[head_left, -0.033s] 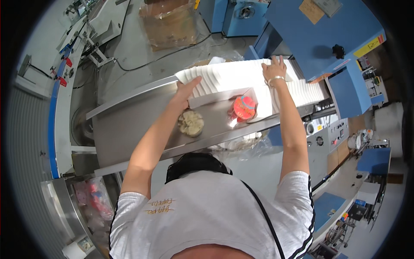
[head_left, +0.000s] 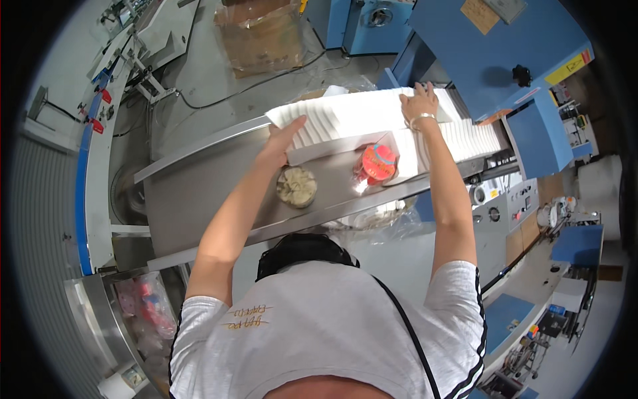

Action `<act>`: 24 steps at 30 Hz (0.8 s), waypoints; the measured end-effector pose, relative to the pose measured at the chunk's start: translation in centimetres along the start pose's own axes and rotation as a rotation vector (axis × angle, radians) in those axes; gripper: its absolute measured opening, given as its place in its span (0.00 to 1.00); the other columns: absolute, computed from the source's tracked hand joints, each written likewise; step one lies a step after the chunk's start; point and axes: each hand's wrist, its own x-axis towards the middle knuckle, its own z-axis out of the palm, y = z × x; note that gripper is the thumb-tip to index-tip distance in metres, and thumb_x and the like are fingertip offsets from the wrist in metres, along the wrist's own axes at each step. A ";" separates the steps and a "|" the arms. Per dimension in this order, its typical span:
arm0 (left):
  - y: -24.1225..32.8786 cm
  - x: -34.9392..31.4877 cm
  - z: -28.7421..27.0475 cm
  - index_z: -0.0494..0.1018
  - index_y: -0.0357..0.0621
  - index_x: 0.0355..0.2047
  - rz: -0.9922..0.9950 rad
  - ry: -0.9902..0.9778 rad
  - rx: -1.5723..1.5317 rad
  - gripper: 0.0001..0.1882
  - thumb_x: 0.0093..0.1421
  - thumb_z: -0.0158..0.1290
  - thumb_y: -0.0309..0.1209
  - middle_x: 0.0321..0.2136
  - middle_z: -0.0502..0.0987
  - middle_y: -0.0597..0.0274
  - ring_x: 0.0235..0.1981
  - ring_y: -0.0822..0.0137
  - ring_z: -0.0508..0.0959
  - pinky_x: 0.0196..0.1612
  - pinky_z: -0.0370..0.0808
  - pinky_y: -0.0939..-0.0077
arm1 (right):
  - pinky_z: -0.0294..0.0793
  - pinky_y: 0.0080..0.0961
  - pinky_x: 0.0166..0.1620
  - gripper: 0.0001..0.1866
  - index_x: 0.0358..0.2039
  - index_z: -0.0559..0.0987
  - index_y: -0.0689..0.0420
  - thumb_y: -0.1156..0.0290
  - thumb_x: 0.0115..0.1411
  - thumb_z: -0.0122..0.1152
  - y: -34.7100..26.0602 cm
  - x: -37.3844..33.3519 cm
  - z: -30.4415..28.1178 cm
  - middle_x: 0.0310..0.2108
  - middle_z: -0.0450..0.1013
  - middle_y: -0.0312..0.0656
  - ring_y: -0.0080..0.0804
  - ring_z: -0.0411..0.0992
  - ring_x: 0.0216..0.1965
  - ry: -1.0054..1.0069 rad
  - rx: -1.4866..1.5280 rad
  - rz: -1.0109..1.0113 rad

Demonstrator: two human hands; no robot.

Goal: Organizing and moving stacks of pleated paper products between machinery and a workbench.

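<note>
A long row of white folded sheets (head_left: 352,110), pressed together side by side, lies along the far part of a metal chute (head_left: 206,179). My left hand (head_left: 287,136) grips its left end, thumb over the top. At the other end my right hand (head_left: 420,106) is wrapped over the row, fingertips at the far edge; its palm side is hidden. More white folded sheets (head_left: 468,137) continue rightward to the blue machine. On the near side of the row stand a round container with a pinkish-red lid (head_left: 379,163) and a round tub of pale, crumpled pieces (head_left: 296,187).
The blue machine (head_left: 505,60) with a black knob overhangs the chute's right end. Beyond the chute, a plastic-lined cardboard box (head_left: 260,40) and a black cable (head_left: 252,83) lie on the floor. A blue-edged white frame (head_left: 90,179) stands at the left.
Both hands and the row of white sheets have shifted slightly to the left. The round tub and red-lidded container appear a little further right in the picture.
</note>
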 end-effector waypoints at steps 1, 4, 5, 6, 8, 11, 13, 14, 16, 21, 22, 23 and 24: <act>-0.6 0.8 -2.5 0.51 0.37 0.58 0.058 -0.066 -0.024 0.42 0.51 0.64 0.39 0.49 0.69 0.50 0.47 0.57 0.74 0.45 0.76 0.62 | 0.44 0.44 0.64 0.28 0.41 0.82 0.59 0.51 0.64 0.38 -1.6 -0.2 -0.3 0.63 0.57 0.42 0.47 0.43 0.67 0.017 0.031 -0.018; 0.2 -1.1 -7.3 0.63 0.37 0.57 0.104 -0.123 0.034 0.36 0.55 0.58 0.46 0.53 0.70 0.53 0.50 0.60 0.72 0.50 0.70 0.63 | 0.47 0.43 0.63 0.27 0.41 0.82 0.57 0.50 0.63 0.41 -6.7 -1.4 -0.7 0.62 0.59 0.42 0.46 0.45 0.67 0.036 0.038 -0.014; -0.1 -1.1 -9.9 0.63 0.38 0.57 0.120 -0.131 0.025 0.35 0.56 0.57 0.46 0.53 0.70 0.54 0.51 0.60 0.72 0.51 0.70 0.63 | 0.47 0.42 0.63 0.26 0.41 0.82 0.56 0.50 0.63 0.42 -8.8 -2.1 -1.2 0.62 0.59 0.42 0.46 0.45 0.66 0.033 0.063 -0.022; -0.3 -0.7 -12.4 0.63 0.38 0.57 0.137 -0.146 0.017 0.34 0.57 0.57 0.46 0.53 0.70 0.54 0.52 0.60 0.71 0.51 0.69 0.64 | 0.48 0.42 0.62 0.26 0.41 0.82 0.55 0.49 0.63 0.43 -10.7 -2.9 -1.7 0.62 0.60 0.42 0.46 0.46 0.66 0.033 0.086 -0.025; 0.6 -2.7 -15.9 0.63 0.40 0.58 0.106 -0.093 0.066 0.33 0.58 0.55 0.46 0.53 0.70 0.56 0.53 0.60 0.70 0.52 0.69 0.64 | 0.48 0.41 0.63 0.28 0.43 0.81 0.57 0.46 0.62 0.43 -14.8 -4.9 -3.2 0.62 0.60 0.40 0.44 0.46 0.67 -0.032 0.083 -0.009; 2.0 -4.5 -22.1 0.63 0.44 0.58 -0.010 -0.108 0.142 0.34 0.58 0.53 0.51 0.53 0.70 0.57 0.52 0.60 0.70 0.50 0.69 0.59 | 0.49 0.42 0.62 0.29 0.41 0.82 0.58 0.46 0.61 0.44 -19.6 -8.2 -3.5 0.58 0.63 0.44 0.43 0.50 0.63 -0.011 0.189 0.001; 3.3 -6.3 -24.4 0.63 0.48 0.59 -0.098 -0.123 0.189 0.37 0.56 0.54 0.56 0.53 0.70 0.57 0.51 0.59 0.71 0.44 0.71 0.52 | 0.56 0.41 0.59 0.30 0.38 0.82 0.60 0.45 0.60 0.45 -22.0 -10.6 -4.4 0.53 0.65 0.46 0.42 0.55 0.59 -0.027 0.263 0.027; 3.5 -6.6 -24.8 0.63 0.48 0.59 -0.093 -0.127 0.199 0.37 0.56 0.54 0.56 0.53 0.70 0.57 0.51 0.59 0.71 0.44 0.71 0.52 | 0.56 0.41 0.59 0.30 0.38 0.82 0.60 0.45 0.60 0.45 -22.3 -11.3 -4.4 0.53 0.65 0.46 0.42 0.55 0.59 -0.020 0.269 0.036; 3.7 -7.0 -25.2 0.63 0.48 0.58 -0.100 -0.082 0.263 0.37 0.54 0.56 0.55 0.52 0.71 0.57 0.49 0.58 0.72 0.41 0.72 0.49 | 0.64 0.38 0.55 0.32 0.39 0.81 0.62 0.44 0.60 0.46 -22.6 -12.3 -4.6 0.54 0.64 0.45 0.42 0.56 0.58 -0.052 0.413 0.193; 3.8 -6.8 -22.8 0.61 0.44 0.59 -0.049 -0.113 0.341 0.38 0.53 0.60 0.49 0.52 0.70 0.55 0.50 0.58 0.72 0.43 0.73 0.56 | 0.67 0.37 0.53 0.31 0.45 0.78 0.63 0.45 0.60 0.47 -19.0 -11.9 -5.3 0.58 0.57 0.51 0.48 0.63 0.55 -0.280 0.486 0.280; 3.6 -6.8 -22.2 0.60 0.43 0.59 -0.044 -0.128 0.344 0.38 0.53 0.60 0.48 0.53 0.69 0.55 0.50 0.58 0.72 0.44 0.73 0.58 | 0.67 0.37 0.53 0.31 0.44 0.78 0.64 0.46 0.61 0.47 -18.5 -12.0 -4.8 0.57 0.59 0.51 0.48 0.63 0.55 -0.236 0.501 0.298; 3.5 -6.7 -21.7 0.59 0.42 0.59 -0.040 -0.144 0.347 0.38 0.53 0.61 0.46 0.53 0.69 0.54 0.51 0.58 0.71 0.44 0.74 0.59 | 0.67 0.37 0.53 0.30 0.44 0.78 0.65 0.47 0.61 0.48 -18.1 -12.1 -4.4 0.56 0.60 0.51 0.48 0.64 0.54 -0.192 0.517 0.317; 3.3 -6.4 -21.4 0.59 0.42 0.59 -0.039 -0.151 0.347 0.38 0.53 0.61 0.46 0.53 0.69 0.54 0.51 0.58 0.71 0.44 0.74 0.59 | 0.68 0.38 0.50 0.29 0.42 0.78 0.66 0.48 0.60 0.50 -17.8 -12.6 -4.0 0.53 0.63 0.52 0.48 0.65 0.52 -0.099 0.476 0.315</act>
